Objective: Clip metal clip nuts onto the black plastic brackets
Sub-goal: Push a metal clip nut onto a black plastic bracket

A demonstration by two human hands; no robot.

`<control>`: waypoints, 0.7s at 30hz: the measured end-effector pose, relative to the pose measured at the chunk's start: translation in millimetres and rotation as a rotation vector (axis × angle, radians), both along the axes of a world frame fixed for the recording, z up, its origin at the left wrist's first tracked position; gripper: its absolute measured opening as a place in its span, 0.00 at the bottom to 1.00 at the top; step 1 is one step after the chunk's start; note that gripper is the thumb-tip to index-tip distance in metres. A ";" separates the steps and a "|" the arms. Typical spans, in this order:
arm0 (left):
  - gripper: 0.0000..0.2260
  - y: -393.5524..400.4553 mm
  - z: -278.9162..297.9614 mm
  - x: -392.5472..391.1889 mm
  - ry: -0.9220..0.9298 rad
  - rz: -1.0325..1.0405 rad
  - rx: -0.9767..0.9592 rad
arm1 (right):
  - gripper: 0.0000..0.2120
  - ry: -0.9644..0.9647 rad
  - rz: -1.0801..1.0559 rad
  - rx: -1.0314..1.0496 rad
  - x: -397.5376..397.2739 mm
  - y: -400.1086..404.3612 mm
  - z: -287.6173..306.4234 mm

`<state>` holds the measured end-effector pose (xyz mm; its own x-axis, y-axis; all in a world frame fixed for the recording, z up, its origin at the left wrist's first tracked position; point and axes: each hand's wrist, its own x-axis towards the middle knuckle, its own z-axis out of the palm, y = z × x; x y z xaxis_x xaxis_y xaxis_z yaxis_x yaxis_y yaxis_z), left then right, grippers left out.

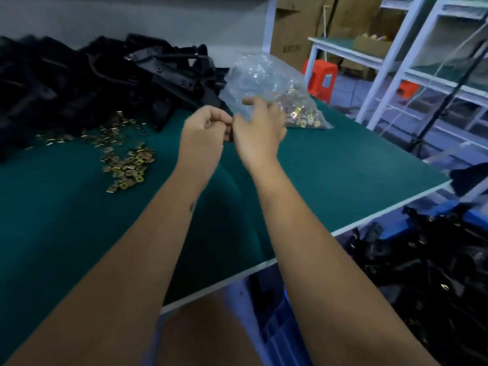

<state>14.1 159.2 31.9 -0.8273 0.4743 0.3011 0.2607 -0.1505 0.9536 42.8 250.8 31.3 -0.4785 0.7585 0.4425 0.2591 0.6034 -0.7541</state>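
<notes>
Hands meet above the green-topped workbench (343,165): the left hand (203,133) curls its fingers round a small dark piece (228,135), likely a black plastic bracket, while the right hand (260,128) touches it, its grip too blurred to tell. Loose brass-coloured metal clip nuts (126,165) lie on the bench left of the hands. Judging by this, the nut should slide squarely over the bracket's edge, pressed until seated.

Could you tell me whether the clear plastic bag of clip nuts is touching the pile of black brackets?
Touching: in the head view the clear plastic bag has its left edge against the pile of black brackets, with no green mat showing between them.
</notes>
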 end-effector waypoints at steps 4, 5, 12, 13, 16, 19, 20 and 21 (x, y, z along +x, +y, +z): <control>0.16 -60.3 -11.1 -60.0 0.002 0.209 -0.045 | 0.18 -0.190 0.204 0.021 -51.5 -42.0 -28.2; 0.16 -76.1 -13.5 -73.9 -0.007 0.287 -0.032 | 0.19 -0.246 0.254 0.033 -61.1 -49.4 -35.4; 0.14 -148.3 -43.2 -132.9 -0.240 0.523 0.062 | 0.18 -0.275 0.420 -0.048 -116.3 -51.6 -44.3; 0.14 -144.5 -45.0 -137.2 -0.223 0.533 -0.008 | 0.19 -0.278 0.432 -0.044 -123.1 -50.0 -43.4; 0.13 -123.8 -45.0 -144.5 -0.143 0.553 -0.300 | 0.21 -0.354 0.489 -0.061 -141.1 -46.6 -39.9; 0.13 -110.6 -45.9 -146.7 -0.161 0.552 -0.322 | 0.17 -0.417 0.519 -0.079 -149.8 -42.4 -40.7; 0.13 -109.9 -46.4 -148.4 -0.174 0.568 -0.309 | 0.15 -0.327 0.535 -0.125 -148.8 -41.7 -41.6; 0.13 -110.3 -47.1 -151.1 -0.189 0.581 -0.286 | 0.12 -0.193 0.537 -0.181 -146.3 -41.9 -41.6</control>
